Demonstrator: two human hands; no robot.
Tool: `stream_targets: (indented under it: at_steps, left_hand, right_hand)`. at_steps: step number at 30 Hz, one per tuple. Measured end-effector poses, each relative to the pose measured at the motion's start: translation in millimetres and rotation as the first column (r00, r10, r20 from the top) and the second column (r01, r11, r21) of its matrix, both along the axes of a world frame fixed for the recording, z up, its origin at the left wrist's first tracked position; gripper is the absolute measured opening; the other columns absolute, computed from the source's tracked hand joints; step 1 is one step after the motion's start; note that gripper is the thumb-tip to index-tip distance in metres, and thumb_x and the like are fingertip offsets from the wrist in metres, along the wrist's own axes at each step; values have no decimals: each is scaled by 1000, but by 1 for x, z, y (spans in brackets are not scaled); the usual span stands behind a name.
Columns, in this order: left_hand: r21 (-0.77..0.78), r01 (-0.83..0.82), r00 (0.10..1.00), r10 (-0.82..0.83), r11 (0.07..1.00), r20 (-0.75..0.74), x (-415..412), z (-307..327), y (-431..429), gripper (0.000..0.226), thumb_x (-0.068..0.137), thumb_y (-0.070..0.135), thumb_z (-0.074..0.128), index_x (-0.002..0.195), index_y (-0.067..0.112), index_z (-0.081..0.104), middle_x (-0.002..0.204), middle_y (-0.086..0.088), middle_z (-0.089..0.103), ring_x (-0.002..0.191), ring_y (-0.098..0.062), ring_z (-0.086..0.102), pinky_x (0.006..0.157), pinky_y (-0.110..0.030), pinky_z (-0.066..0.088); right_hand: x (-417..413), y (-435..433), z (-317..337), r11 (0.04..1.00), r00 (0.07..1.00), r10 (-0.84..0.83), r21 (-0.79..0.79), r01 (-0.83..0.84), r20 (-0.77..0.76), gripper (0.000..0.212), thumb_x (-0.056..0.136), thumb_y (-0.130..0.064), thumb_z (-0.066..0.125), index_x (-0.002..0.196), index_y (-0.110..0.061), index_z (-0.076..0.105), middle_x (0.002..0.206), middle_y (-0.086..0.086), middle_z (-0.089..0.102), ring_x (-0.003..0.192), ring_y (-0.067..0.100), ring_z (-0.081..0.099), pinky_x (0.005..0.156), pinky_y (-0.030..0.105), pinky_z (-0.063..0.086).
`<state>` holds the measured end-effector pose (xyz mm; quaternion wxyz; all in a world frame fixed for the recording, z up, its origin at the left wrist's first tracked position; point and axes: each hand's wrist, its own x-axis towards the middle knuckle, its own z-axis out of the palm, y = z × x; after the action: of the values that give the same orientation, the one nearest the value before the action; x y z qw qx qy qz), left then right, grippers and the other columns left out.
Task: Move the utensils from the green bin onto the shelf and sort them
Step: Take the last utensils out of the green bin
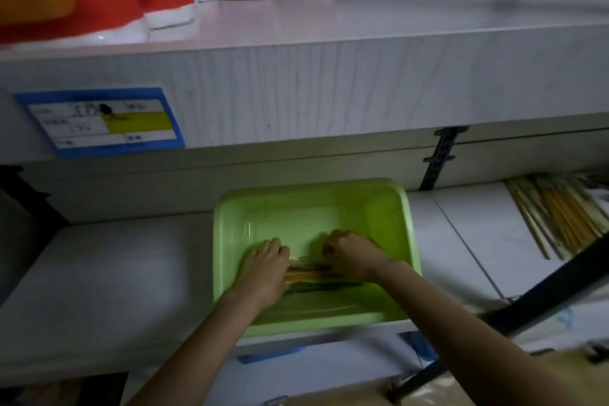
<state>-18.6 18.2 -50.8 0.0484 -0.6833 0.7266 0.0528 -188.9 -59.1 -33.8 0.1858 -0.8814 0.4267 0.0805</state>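
In the green bin (230, 224) the right hand (352, 255) is clenching utensils (309, 274); the left hand (263, 269) is covering their ends, grip unclear. Chopsticks (560, 214) are lying well right of it.

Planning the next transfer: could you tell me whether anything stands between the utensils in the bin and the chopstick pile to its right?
Only the bin's right wall separates the utensils from the pile. A dark bar crosses the view in front of the pile's near end.
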Motion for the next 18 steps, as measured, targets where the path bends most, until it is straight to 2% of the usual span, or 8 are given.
stream_targets:
  at_steps: [4,8,10,13,18]
  left_hand:
    - [-74,-38,999,38,997,4,0,0,-9,56,84,6,57,134,14,35,134,-2,39,125,-18,36,105,-30,30]
    - [17,-24,1000,24,1000,-4,0,0,-20,52,85,9,58,133,12,38,135,-4,43,125,-20,40,101,-32,35]
    - [42,-41,999,42,998,-28,0,0,-23,45,87,9,55,130,13,42,132,-5,47,122,-21,45,98,-33,39]
    - [60,-81,990,87,995,-114,0,-1,-25,42,87,6,50,128,13,45,130,-4,51,118,-21,48,96,-32,41]
    - [105,-155,959,175,982,-224,7,-1,-29,41,87,-2,43,124,11,53,129,-5,54,116,-20,51,96,-30,42]
  right_hand:
    - [-4,0,1,996,996,-15,-85,22,82,33,91,-23,57,123,-15,52,130,6,48,117,26,51,91,34,45]
    - [-1,-3,2,998,999,13,-63,-10,45,24,92,-21,55,115,-17,61,121,7,60,108,26,59,87,33,48]
    - [0,-2,0,998,998,62,11,-63,19,24,90,-22,57,113,-17,65,116,7,65,106,25,61,87,32,48]
    - [2,3,-3,984,985,163,80,-158,-58,28,90,-26,59,116,-18,65,116,10,64,105,28,60,87,32,46]
    - [16,12,-4,943,920,268,-117,-311,-287,28,97,-26,45,113,-11,62,113,16,61,103,32,60,82,35,46]
